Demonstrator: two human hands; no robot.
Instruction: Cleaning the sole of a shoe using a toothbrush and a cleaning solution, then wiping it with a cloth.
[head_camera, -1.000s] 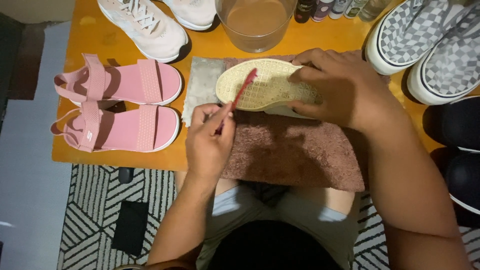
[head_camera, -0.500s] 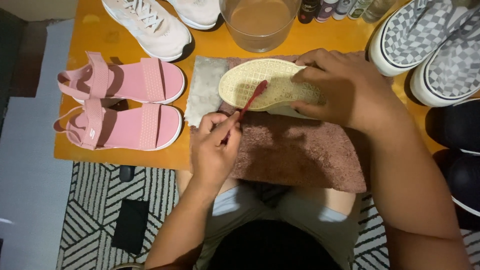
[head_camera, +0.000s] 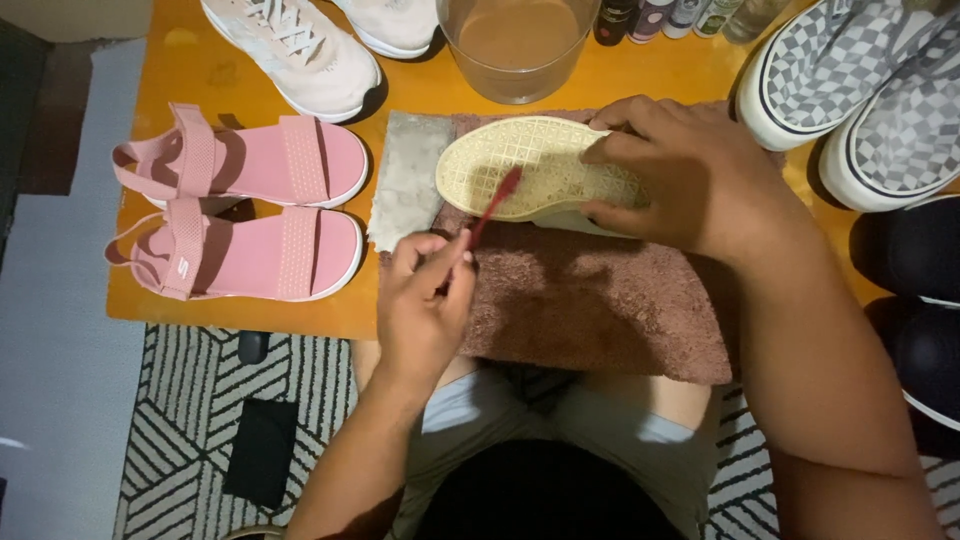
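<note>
Compared with half a second ago, the red toothbrush (head_camera: 495, 208) lies a little further onto the sole, its head now resting on the patterned tread, while the right hand has not changed its place.

The left hand (head_camera: 425, 305) is closed around the lower end of the brush handle, fingers and thumb pinching it like a pen, so the bristle end can be pushed against the rubber. The right hand (head_camera: 690, 175) is spread over the heel part of the pale shoe (head_camera: 520, 165), fingers curled on its edge, pressing it down; this keeps the shoe from sliding under the brush. The shoe lies upside down, sole facing up, at the far edge of the brown towel (head_camera: 590, 300), which is laid across the orange table (head_camera: 250, 310) and the person's lap, probably to catch dirt and water.

Just beside the toe of the shoe lies a grey cloth (head_camera: 405, 180). Behind it stands a clear bowl (head_camera: 515, 45) of cloudy water, near enough for dipping. A pair of pink sandals (head_camera: 250, 205) lies to the left, a white sneaker (head_camera: 295, 55) behind them, and checkered slip-ons (head_camera: 850, 90) to the right. Whether the bristles are wet cannot be seen clearly.
</note>
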